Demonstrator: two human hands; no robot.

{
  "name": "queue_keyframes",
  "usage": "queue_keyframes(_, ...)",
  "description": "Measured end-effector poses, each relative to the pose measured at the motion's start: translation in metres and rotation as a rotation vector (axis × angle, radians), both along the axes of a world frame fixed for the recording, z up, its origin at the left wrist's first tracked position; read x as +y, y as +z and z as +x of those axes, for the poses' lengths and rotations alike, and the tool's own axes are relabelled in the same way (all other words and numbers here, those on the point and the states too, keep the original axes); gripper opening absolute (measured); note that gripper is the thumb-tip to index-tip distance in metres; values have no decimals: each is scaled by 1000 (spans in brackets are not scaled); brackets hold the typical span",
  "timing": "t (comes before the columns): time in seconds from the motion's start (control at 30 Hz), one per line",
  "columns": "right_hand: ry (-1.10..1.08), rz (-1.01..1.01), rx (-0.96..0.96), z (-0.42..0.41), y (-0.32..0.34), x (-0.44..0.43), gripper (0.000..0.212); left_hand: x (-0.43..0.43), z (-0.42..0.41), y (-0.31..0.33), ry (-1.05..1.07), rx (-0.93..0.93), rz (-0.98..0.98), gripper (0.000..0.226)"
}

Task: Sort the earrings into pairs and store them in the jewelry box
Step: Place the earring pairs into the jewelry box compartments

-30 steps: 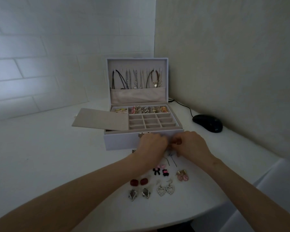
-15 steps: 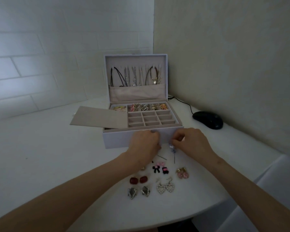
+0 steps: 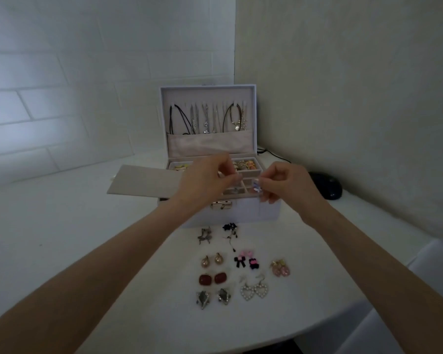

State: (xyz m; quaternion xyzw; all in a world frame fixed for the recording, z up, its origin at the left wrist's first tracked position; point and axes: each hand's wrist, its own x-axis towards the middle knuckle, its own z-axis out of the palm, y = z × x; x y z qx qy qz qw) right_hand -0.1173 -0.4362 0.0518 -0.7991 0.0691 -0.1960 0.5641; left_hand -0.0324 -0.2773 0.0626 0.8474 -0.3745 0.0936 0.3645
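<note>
- The right hand pinches a small blue earring between thumb and forefinger, with a thin stem hanging below the fingers.
- The left hand, fingers curled, pinches a small silvery piece. I judge it to be the mate, though it is too small to be sure.
- Both hands hover over the open jewelry box, with its small compartments beneath the fingertips.
- To do it well, bring both pieces over one free compartment. Lower the stems inside and release together, clear of the dividers.
- Sorted pairs lie on the surface, nearer the person than the hands.
</note>
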Motion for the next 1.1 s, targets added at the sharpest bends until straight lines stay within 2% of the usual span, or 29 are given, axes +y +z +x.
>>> queue_keyframes(0.07, -2, 70, -11, 12, 4, 1, 9, 2, 12, 4, 11, 73, -68, 22)
queue_keyframes(0.2, 24, 141, -4, 35, 9, 4, 12, 5, 38, 4, 42, 173, -149, 16)
queue_keyframes(0.4, 68, 181, 35, 65, 8, 7, 17, 8, 65, 1, 67, 203, -37, 9)
queue_keyframes(0.73, 92, 180, 35, 84, 7, 13, 16, 17, 82, 8, 224, 41, 85, 10)
queue_keyframes(0.9, 95, 210, 20, 88, 5, 16, 14, 19, 79, 14, 154, 139, 55, 9)
queue_keyframes(1.03, 82, 251, -15, 88, 5, 17, 13, 16, 75, 8, 53, 299, -7, 9)
queue_keyframes(1.1, 76, 279, -34, 89, 4, 16, 11, 13, 75, 3, 41, 280, 43, 12)
